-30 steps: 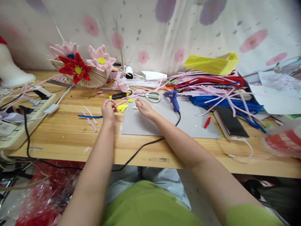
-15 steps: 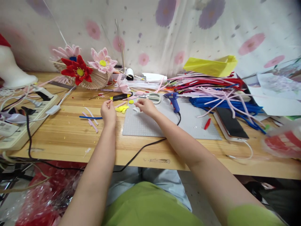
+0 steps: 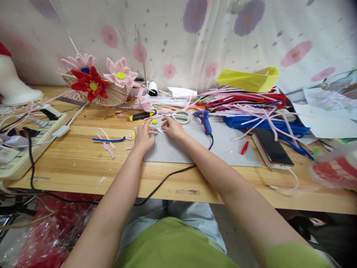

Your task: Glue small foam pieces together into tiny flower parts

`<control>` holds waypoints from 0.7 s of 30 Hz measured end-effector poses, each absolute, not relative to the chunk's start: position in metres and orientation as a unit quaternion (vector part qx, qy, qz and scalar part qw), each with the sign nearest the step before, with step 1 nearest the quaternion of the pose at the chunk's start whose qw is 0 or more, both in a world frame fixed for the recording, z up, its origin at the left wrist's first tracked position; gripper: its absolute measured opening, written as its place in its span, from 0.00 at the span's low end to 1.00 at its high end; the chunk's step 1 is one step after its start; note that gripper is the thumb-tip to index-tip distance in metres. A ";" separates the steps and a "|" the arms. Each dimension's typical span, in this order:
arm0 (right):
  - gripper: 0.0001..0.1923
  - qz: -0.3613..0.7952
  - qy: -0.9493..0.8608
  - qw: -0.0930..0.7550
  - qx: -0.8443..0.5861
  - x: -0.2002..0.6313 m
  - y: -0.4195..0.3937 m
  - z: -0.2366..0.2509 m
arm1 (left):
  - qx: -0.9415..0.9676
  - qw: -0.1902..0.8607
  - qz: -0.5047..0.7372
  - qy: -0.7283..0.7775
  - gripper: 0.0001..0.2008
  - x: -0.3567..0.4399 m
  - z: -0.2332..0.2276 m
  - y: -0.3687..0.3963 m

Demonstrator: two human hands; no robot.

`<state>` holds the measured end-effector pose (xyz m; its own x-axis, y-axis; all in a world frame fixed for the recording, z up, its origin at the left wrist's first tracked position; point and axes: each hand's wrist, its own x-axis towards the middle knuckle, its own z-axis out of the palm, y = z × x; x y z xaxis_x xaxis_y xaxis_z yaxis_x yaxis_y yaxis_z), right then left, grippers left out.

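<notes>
Three fabric flowers [image 3: 92,83]; one glue gun [image 3: 205,119]; one pair of scissors [image 3: 178,116]; one phone [image 3: 272,147].

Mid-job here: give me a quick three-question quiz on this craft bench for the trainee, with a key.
1. True or false: the blue hot glue gun is held in the right hand.
2. Which lies just beyond the right hand's fingertips? A) white-handled scissors B) black smartphone C) yellow folded paper box
3. Fill in: both hands rest at the far left corner of the grey ____.

Key:
1. False. The glue gun stands on the mat to the right of that hand, untouched.
2. A.
3. Cutting mat. The left hand lies flat at its left edge, beside small pink pipe-cleaner pieces.
</notes>
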<state>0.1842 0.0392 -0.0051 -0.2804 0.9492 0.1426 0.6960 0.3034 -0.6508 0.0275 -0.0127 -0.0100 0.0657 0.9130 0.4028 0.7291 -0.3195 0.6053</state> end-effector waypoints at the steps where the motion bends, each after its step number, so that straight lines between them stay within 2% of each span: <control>1: 0.20 0.241 -0.772 0.263 -0.526 0.182 0.043 -0.006 | 0.724 0.118 0.366 0.572 0.35 0.028 -0.011 -0.013; 8: 0.20 0.311 -0.748 0.247 -0.531 0.167 0.066 -0.011 | 0.720 0.086 0.324 0.608 0.35 0.032 -0.016 -0.011; 16: 0.15 0.445 -0.622 0.350 -0.541 0.174 0.071 -0.012 | 0.724 0.068 0.331 0.601 0.35 0.036 -0.020 -0.011; 21: 0.13 0.446 -0.600 0.379 -0.545 0.182 0.066 -0.013 | 0.753 0.072 0.322 0.569 0.36 0.045 -0.026 -0.009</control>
<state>0.1825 0.0663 -0.0134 -0.1191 0.9924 -0.0312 0.3152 0.0080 -0.9490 0.0450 -0.0093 -0.0259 0.1443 0.9037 0.4031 0.8105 -0.3416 0.4757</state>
